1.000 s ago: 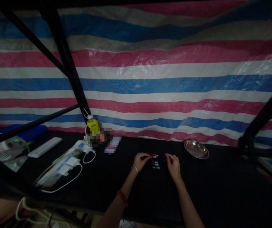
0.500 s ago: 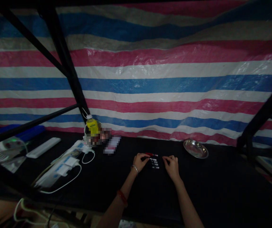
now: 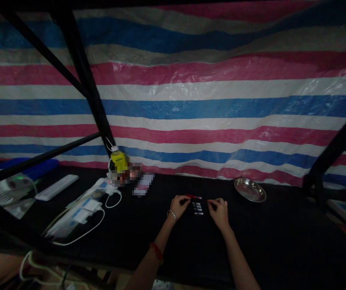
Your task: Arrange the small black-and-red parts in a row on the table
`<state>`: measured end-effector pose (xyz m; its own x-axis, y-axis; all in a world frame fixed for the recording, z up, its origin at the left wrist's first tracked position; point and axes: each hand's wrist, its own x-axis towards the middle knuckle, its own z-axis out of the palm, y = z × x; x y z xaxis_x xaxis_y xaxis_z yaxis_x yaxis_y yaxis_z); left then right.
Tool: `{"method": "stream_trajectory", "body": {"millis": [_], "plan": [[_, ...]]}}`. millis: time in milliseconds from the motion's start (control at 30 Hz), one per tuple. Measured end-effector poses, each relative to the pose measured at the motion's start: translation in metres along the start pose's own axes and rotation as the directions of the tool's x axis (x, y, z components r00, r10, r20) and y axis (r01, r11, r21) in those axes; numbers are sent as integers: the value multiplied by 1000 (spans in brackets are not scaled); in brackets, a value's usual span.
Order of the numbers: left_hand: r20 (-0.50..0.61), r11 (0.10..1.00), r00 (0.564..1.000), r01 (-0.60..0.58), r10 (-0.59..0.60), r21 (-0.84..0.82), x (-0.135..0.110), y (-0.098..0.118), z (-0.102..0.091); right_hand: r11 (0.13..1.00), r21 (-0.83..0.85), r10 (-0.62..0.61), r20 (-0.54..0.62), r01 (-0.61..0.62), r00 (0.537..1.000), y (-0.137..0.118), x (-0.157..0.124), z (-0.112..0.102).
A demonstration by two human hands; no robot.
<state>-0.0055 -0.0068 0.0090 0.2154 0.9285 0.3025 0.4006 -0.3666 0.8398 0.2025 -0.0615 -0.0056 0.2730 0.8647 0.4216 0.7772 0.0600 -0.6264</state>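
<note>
Several slim stick-like pieces lie side by side on the black table (image 3: pixel 176 245). The farthest is a red one (image 3: pixel 193 197) with a pale tip; nearer ones are dark sticks (image 3: pixel 197 208) with shiny silver right ends. My left hand (image 3: pixel 179 206) is closed at the left end of this row, thumb and forefinger tips beside the dark sticks. Whether it grips one is too dark to make out. To the right of the row, a small gap away, my right hand (image 3: pixel 219 211) has its thumb and forefinger brought together. Anything between them is hidden or too small to see.
A round metal dish (image 3: pixel 250 190) stands at the back right. Leftward are a phone-like flat item (image 3: pixel 143 184), a yellow bottle (image 3: pixel 119 160), a power strip (image 3: pixel 82 213) with white cables and a white bar (image 3: pixel 57 187). Black frame posts (image 3: pixel 91 96) rise before a striped sheet (image 3: pixel 206 106).
The view has shifted very slightly. Both hands stay almost in place, and a silver-ended stick near my left fingertips now lies more in line with the others.
</note>
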Motion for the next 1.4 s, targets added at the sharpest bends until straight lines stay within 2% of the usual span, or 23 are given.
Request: {"method": "stream_trajectory", "body": {"millis": [100,233,567,700,833,967,1033,1100,1167,1233,1300,1333,1400], "plan": [[-22,999,1000,-19,18,-34,1,-1,0,1000,-22,1,-30,-1,1000,0,0,0],[-55,995,998,13,-18,-100,2,-2,0,1000,-29,-12,-60,10,998,-4,4,0],[-96,988,994,37,-52,-152,5,-11,2,991,-98,-78,168,95,983,-28,27,9],[-107,987,993,36,-54,-158,4,-8,1,992,-86,-70,198,89,978,-31,29,16],[-148,987,986,48,-72,-155,4,-4,1,998,0,-67,119,67,991,-31,27,18],[-187,979,977,64,-101,-194,5,-4,2,964,261,-36,-93,59,995,-32,24,17],[-189,975,975,76,-117,-208,5,-5,2,901,432,50,-187,37,981,-32,22,17],[-188,974,974,85,-126,-211,6,-5,3,794,607,190,-188,-38,964,-34,22,18],[-188,972,973,90,-132,-216,6,-6,3,612,773,343,-68,-168,937,-35,22,18],[-186,970,973,95,-138,-222,5,-5,4,356,885,429,130,-299,894,-36,23,17],[-184,968,973,99,-143,-229,5,-4,3,123,914,414,307,-387,857,-37,24,16],[-183,967,972,102,-146,-232,5,-4,3,42,910,392,365,-413,845,-37,25,15],[-181,965,972,108,-153,-238,4,-2,2,-52,893,352,436,-448,828,-39,25,14]]}}
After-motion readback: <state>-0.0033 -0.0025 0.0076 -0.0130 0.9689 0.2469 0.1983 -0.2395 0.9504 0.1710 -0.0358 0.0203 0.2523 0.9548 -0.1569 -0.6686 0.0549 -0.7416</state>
